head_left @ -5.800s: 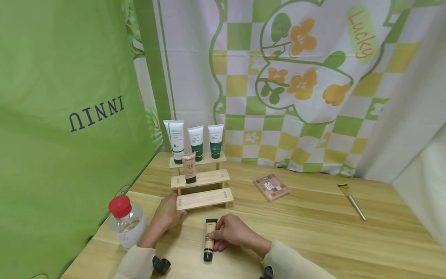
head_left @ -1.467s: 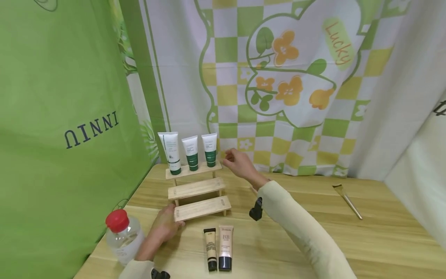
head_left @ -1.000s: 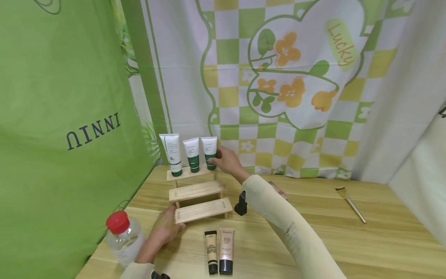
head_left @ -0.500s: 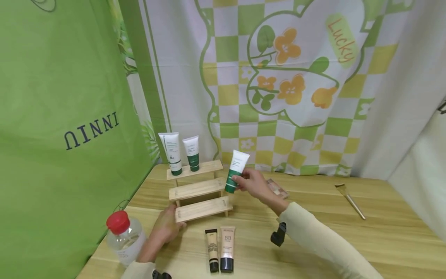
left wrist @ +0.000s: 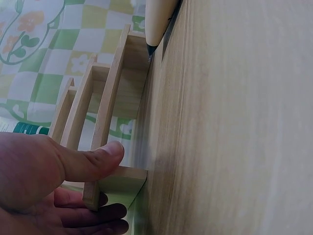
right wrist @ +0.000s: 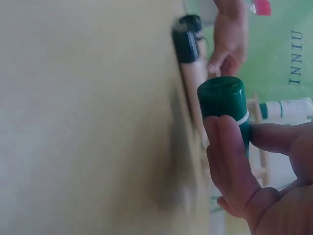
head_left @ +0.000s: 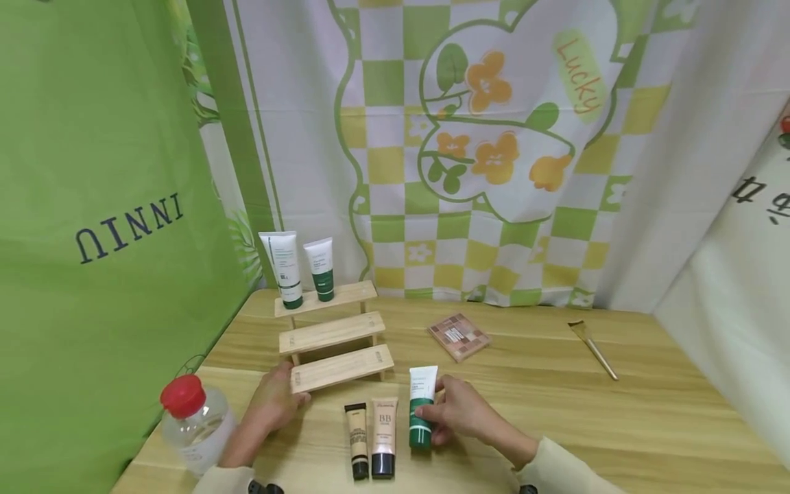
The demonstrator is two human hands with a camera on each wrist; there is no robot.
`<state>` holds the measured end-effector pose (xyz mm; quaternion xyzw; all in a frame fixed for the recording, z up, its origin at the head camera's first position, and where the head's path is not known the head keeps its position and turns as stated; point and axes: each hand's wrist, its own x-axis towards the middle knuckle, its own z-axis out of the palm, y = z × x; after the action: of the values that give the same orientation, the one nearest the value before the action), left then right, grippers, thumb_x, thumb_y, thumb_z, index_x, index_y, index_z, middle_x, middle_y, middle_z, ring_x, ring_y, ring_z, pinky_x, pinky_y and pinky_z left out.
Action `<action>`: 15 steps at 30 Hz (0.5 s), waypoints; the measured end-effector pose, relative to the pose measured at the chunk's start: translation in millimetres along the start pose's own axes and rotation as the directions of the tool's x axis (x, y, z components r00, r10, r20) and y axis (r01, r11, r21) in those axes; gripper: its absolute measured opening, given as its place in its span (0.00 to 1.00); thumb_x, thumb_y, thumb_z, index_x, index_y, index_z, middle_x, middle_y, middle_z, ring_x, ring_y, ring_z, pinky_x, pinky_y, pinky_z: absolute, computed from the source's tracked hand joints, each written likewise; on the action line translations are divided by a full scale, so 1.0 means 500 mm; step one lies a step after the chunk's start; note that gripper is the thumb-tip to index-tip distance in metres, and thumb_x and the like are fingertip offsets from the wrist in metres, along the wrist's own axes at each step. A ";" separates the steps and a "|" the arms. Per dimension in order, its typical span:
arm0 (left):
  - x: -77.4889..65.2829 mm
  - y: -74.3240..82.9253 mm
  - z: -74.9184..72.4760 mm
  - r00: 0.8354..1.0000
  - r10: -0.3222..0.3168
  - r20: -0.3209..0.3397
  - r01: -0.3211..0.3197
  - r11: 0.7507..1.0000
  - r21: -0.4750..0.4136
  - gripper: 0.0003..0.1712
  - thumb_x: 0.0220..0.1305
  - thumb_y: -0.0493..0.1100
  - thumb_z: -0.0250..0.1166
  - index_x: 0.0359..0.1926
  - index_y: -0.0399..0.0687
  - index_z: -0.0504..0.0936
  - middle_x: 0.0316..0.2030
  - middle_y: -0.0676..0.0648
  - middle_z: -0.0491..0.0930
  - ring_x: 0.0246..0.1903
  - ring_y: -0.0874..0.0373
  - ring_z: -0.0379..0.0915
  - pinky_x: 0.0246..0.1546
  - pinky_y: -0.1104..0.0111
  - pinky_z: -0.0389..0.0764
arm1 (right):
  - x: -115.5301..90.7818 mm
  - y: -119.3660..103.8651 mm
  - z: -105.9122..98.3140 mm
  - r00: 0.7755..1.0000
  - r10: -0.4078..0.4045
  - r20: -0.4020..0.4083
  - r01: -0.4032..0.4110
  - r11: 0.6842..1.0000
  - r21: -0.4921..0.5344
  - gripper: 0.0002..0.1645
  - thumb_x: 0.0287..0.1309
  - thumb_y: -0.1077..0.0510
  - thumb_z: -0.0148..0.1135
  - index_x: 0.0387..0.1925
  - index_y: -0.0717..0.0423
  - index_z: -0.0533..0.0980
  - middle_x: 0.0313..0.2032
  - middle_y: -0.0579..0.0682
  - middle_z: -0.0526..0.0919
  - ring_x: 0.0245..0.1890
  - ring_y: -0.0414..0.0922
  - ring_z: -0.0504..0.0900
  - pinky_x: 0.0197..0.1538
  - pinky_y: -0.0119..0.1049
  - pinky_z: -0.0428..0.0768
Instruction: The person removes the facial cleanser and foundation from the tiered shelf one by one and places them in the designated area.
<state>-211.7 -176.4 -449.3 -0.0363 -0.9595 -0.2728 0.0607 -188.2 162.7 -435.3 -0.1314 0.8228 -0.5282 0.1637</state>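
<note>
With its thumb on one side and fingers on the other, my right hand [head_left: 463,410] pinches a white and green cosmetic tube [head_left: 422,407], cap toward me, low over the table. In the right wrist view its green cap [right wrist: 222,100] juts past the fingertips. My left hand [head_left: 273,398] grips the left end of the lowest step of a three-tier wooden stand [head_left: 342,368]; the left wrist view shows the thumb [left wrist: 105,159] across that step. Side by side on the table lie a black-capped beige tube [head_left: 358,439] and a pink BB cream tube [head_left: 384,436], left of the held one.
Two white and green tubes, one large [head_left: 284,267] and one smaller [head_left: 321,269], stand on the top step. A makeup palette [head_left: 459,336] and a flat brush [head_left: 592,350] lie toward the right. A red-capped bottle [head_left: 196,425] stands at the left edge.
The right hand has taken the rightmost white and green tube off the top step and brought it down beside the other two. Earlier, the BB cream left the middle step. The left hand stays put.
</note>
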 end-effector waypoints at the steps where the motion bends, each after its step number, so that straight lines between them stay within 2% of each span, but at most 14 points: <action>1: 0.000 0.000 -0.001 1.000 0.000 0.000 0.000 1.000 0.002 0.33 0.50 0.37 0.75 0.53 0.25 0.70 0.43 0.30 0.78 0.46 0.33 0.75 0.49 0.44 0.76 | -0.004 0.004 0.006 1.000 0.006 0.011 -0.006 1.000 0.008 0.27 0.55 0.57 0.70 0.46 0.71 0.67 0.23 0.54 0.83 0.15 0.46 0.83 0.21 0.42 0.83; 8: 0.000 0.000 0.003 1.000 0.001 -0.002 -0.001 1.000 -0.016 0.31 0.47 0.37 0.76 0.49 0.26 0.72 0.38 0.33 0.78 0.42 0.35 0.77 0.46 0.45 0.78 | -0.015 0.023 0.033 0.998 0.034 0.048 -0.037 0.998 0.045 0.30 0.56 0.57 0.70 0.49 0.72 0.66 0.21 0.55 0.83 0.14 0.44 0.82 0.19 0.39 0.82; 15: 0.002 -0.006 0.003 0.999 0.020 -0.026 -0.020 1.000 0.002 0.30 0.47 0.37 0.76 0.48 0.27 0.72 0.37 0.34 0.78 0.41 0.35 0.77 0.45 0.45 0.78 | -0.019 0.022 0.048 0.999 0.017 0.051 -0.021 0.997 0.081 0.32 0.56 0.58 0.70 0.52 0.75 0.66 0.21 0.56 0.83 0.15 0.48 0.83 0.20 0.42 0.83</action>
<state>-213.2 -177.9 -451.9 -0.0422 -0.9584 -0.2718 0.0760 -170.3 151.3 -453.5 -0.1301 0.7974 -0.5562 0.1946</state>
